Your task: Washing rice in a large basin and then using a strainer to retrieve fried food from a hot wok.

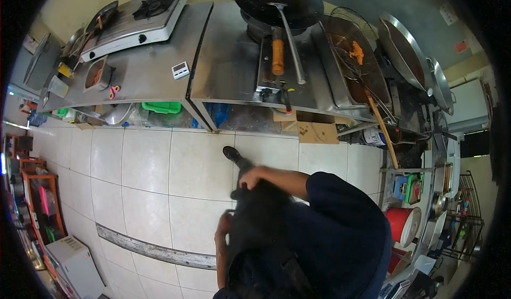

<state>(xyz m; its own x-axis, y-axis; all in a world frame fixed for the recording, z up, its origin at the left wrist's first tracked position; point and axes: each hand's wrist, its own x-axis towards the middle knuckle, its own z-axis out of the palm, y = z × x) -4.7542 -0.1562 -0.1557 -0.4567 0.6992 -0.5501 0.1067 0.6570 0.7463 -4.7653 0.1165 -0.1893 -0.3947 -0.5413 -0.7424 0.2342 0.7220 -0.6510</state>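
Note:
My right hand [252, 177] is at the front of a black apron [259, 211], with its fingers curled against the dark cloth. Motion blur hides whether cloth is pinched in it. Lower in the view, my left hand [224, 222] is by the apron's other edge, its fingers partly covered by dark fabric. Whether it holds anything does not show. Below my hands a black shoe [230, 153] stands on the pale tiled floor [199, 159]. A steel worktable [223, 67] runs along the far side, apart from both hands.
A black wok [275, 3] with a ladle [293, 47] sits on a burner. Right of it, a deep steel tray [355, 87] holds a wire strainer [347, 65] with orange food. A two-knob gas stove [131, 31], timer [180, 70] and scissors [114, 91] lie left. A red bucket [399, 225] stands right.

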